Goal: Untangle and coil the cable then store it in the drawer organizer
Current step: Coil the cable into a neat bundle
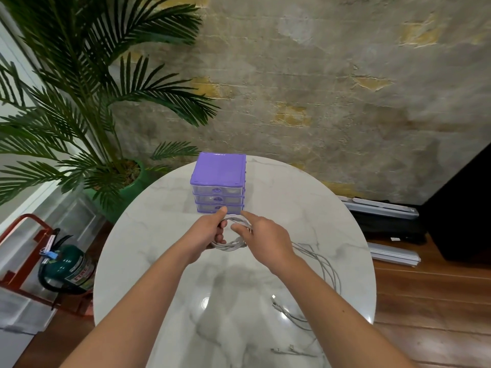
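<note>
A white cable [233, 245] is partly wound into a small coil just in front of the purple drawer organizer [218, 179], whose three clear drawers look closed. My left hand [210, 231] grips the coil's left side. My right hand [261, 233] pinches the coil's right side with curled fingers, index finger extended. The cable's loose length [328, 269] trails from under my right wrist across the table's right side, with plug ends lying near the front.
The round white marble table [164, 229] holds everything. A potted palm [79, 107] stands at the back left, and a green fire extinguisher [66, 269] in a red stand sits on the floor at left. Dark bags and metal rails [385, 216] lie at right.
</note>
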